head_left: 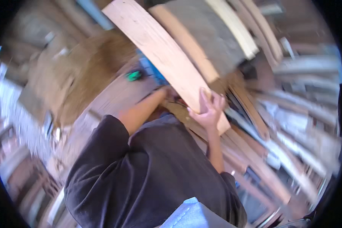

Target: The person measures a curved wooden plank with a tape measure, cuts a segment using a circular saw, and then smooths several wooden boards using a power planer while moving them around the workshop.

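Plank of pale pinkish wood, long and flat-faced [155, 45] — set slantwise, from the upper edge of the view down to the person's right side, its near end just before the dark-clothed body.

Hands, two, bare. Right hand [209, 110]: grasping the plank near its lower end, thumb toward the left edge, fingers toward the right edge. Left hand [168, 92]: beside the plank's left edge, partly hidden and blurred; whether it grips anything cannot be told.

Dark loose long-sleeved garment [159, 163], worn by the person, sleeves ending near the elbows. Pale blue cloth-like piece [190, 214] at the lower edge, over the garment.

Bright blue object [152, 69], partly covered by the plank, left of it. Small bright green object [133, 76], just left of the blue one. Brown loose-looking heap [85, 68], farther left, blurred.

Orange-brown wooden board [188, 43], right of the plank and roughly alongside it. Grey flat slab [211, 34], beyond that board. Pale yellow wooden strip [237, 28], along the slab's right side. Assorted wooden lengths [292, 152], many, strewn at right — details lost to motion blur.
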`<state>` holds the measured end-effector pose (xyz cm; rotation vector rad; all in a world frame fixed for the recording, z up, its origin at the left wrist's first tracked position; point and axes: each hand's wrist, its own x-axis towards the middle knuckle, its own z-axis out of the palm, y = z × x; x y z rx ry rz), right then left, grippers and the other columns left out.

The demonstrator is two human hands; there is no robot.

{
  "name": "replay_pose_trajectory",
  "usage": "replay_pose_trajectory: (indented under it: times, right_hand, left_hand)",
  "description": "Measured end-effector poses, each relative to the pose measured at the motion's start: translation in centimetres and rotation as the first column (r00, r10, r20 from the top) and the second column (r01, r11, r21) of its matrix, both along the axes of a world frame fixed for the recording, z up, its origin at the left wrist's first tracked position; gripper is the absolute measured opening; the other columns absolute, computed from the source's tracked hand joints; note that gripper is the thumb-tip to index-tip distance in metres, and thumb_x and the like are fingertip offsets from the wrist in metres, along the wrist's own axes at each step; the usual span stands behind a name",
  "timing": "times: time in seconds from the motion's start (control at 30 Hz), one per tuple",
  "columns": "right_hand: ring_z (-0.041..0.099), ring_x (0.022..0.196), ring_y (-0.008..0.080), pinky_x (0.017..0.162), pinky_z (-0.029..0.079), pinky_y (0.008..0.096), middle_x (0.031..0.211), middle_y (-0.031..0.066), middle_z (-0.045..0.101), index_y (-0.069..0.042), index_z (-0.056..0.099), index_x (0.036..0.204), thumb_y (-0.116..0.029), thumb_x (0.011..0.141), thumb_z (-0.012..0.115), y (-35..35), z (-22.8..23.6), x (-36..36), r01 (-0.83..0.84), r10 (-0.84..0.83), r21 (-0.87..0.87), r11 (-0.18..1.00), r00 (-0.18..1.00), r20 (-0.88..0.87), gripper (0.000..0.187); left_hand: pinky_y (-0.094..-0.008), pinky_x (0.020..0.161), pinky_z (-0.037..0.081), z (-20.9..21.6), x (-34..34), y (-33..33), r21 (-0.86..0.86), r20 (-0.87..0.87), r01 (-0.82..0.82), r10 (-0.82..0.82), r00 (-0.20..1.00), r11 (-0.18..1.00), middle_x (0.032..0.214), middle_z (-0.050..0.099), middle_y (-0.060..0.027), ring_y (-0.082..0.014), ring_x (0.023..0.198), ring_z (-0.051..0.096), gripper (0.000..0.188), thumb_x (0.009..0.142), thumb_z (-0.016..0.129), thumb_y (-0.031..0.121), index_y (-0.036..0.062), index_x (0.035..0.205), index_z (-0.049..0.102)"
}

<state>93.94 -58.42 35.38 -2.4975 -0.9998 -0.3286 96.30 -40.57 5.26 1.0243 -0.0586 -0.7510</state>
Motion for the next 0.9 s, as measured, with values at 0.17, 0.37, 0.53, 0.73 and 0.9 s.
replay_pose_trajectory:
  times: [0.17,0.37,0.53,0.73,0.9]
  right_hand:
    - [0.058,0.118,0.0345,0.117,0.033,0.0593,0.128,0.015,0.061,-0.024,0.073,0.136,-0.045,0.051,0.091,9.0,-0.1,-5.5,-0.38,0.378,-0.042,0.924,0.924,-0.055,0.089]
    - [0.055,0.124,0.0332,0.121,0.031,0.0552,0.132,0.0106,0.061,-0.032,0.068,0.141,-0.047,0.051,0.091,25.7,-4.2,-16.5,-0.822,0.809,-0.122,0.556,0.569,-0.151,0.094]
    - [0.055,0.127,0.0317,0.124,0.029,0.0552,0.133,0.0094,0.062,-0.033,0.066,0.14,-0.056,0.058,0.091,34.4,-9.8,-24.8,-0.929,0.925,-0.231,0.289,0.334,-0.183,0.089]
    - [0.053,0.13,0.0323,0.124,0.029,0.0557,0.129,0.0097,0.063,-0.032,0.069,0.136,-0.055,0.06,0.09,41.3,-16.0,-32.9,-0.978,0.97,-0.177,0.112,0.147,-0.194,0.082]
    - [0.05,0.136,0.0326,0.125,0.026,0.0582,0.142,0.0091,0.058,-0.033,0.062,0.144,-0.057,0.065,0.089,39.7,-18.7,-33.7,-0.949,0.925,-0.22,0.224,0.278,-0.258,0.087]
  left_hand:
    - [-0.0418,0.119,0.039,16.3,-18.1,5.5,0.38,0.471,-0.41,0.209,0.857,0.829,0.147,0.062,-0.0178,-0.0303,0.135,0.056,0.07,0.083,0.087,0.034,0.0026,0.141,0.063]
    - [-0.0407,0.12,0.037,15.0,-39.9,15.8,0.621,0.167,-0.18,0.096,0.981,0.763,0.148,0.059,-0.0211,-0.0347,0.141,0.052,0.064,0.098,0.067,0.048,0.0033,0.144,0.062]
    - [-0.0384,0.112,0.046,16.1,-59.0,18.8,0.563,-0.133,-0.621,0.802,0.583,0.545,0.141,0.067,-0.0159,-0.027,0.13,0.061,0.053,0.101,0.066,0.038,0.0027,0.141,0.065]
    - [-0.0355,0.099,0.052,11.3,-75.6,16.7,0.834,0.025,-0.551,1.0,-0.014,-0.029,0.123,0.072,-0.0077,-0.0194,0.114,0.065,0.035,0.099,0.066,0.02,0.0045,0.13,0.07]
    - [-0.0416,0.109,0.046,9.3,-74.2,18.8,0.922,0.33,-0.221,0.944,0.015,-0.318,0.134,0.063,-0.0192,-0.03,0.125,0.058,0.046,0.098,0.069,0.028,0.0022,0.135,0.062]
